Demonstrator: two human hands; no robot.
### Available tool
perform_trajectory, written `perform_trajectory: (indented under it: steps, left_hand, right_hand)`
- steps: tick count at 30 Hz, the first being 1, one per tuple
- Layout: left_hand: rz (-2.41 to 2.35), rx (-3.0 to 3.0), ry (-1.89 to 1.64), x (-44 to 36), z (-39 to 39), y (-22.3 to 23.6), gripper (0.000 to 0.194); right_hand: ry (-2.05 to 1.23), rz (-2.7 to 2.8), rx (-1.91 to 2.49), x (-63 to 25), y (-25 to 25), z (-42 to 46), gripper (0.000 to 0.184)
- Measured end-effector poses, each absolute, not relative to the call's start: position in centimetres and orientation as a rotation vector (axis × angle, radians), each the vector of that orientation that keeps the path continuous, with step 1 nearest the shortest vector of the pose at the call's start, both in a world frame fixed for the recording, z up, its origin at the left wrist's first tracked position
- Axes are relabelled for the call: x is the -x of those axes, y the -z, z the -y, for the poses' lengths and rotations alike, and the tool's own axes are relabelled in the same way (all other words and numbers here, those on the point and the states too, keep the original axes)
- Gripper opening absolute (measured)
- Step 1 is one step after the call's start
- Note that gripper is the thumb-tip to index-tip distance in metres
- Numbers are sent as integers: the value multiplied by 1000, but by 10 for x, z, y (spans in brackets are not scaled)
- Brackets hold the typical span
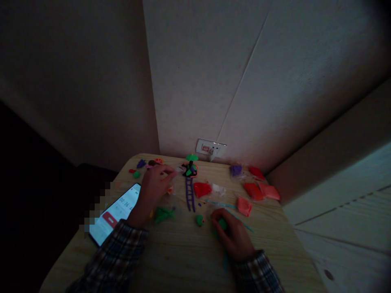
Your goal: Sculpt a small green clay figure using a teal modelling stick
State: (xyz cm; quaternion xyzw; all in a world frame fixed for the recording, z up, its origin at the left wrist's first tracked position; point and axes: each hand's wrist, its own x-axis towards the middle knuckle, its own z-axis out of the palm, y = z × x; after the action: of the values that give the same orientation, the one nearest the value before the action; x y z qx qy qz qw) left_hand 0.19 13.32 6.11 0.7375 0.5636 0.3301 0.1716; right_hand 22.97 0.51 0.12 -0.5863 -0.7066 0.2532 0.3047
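Nearest: my right hand [236,238] has its fingers curled around a green lump [222,224], which rests low over the desk [183,260], right of its middle, presumably to keep it steady. A small green piece [199,220] lies just left of it, apart. By the left edge, a phone [105,228] lies screen up, apparently so its timer can be read. Farther, my left hand [152,189] is over the left half, fingers bent; whether they grip anything I cannot tell. A purple ladder [190,195] lies flat, its far end at a dark decorated piece [190,170] near the far edge. Red packets [253,191] sit toward the far right corner, seemingly to leave working room.
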Motion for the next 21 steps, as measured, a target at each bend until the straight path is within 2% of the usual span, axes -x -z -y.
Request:
perform_trajectory:
  steps: [5,11,18,21]
  left_hand:
    - [-1200,-1542,-1056,-6,-93,-78,21]
    - [-1069,-1522,-976,-12,-53,-88,17]
    - [-975,-1494,-856,-19,-28,-88,17]
    - [-939,-1434,-825,-22,-18,-82,16]
  right_hand:
    - [-584,2064,1480,-224,1,-4,14]
    - [-369,1866,1451,-228,-24,2,16]
    - [-663,1621,1174,-208,-75,22,23]
    - [-786,1601,1107,-199,-85,27,14]
